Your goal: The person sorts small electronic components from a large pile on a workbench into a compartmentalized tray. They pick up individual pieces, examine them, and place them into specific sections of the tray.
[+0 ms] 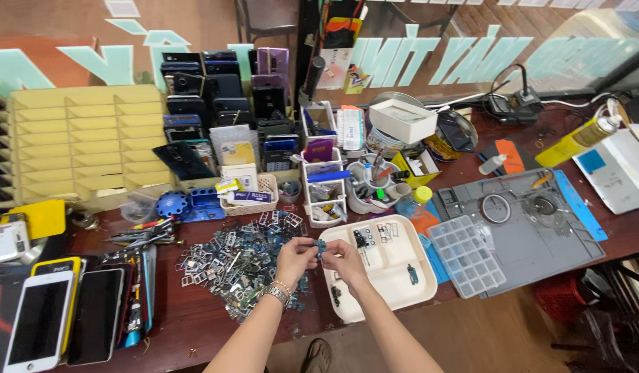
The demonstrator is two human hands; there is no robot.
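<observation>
1. Pinching a small blue part (pixel 320 246) between the fingertips of both hands, I hold it just below the frame's centre, over the left edge of the cream tray (pixel 402 276).
2. Left hand (pixel 295 259) curls inward, thumb and forefinger closed on the part; a metal bracelet (pixel 277 293) circles that wrist.
3. Right hand (pixel 345 261) mirrors it, fingers bent and clamped on the same part.
4. Both forearms rise from the bottom edge, elbows cut off.
5. The part is too tiny to make out clearly.
6. Left of my hands lies a heap of metal scraps (pixel 240 259), their shapes a blur.
</observation>
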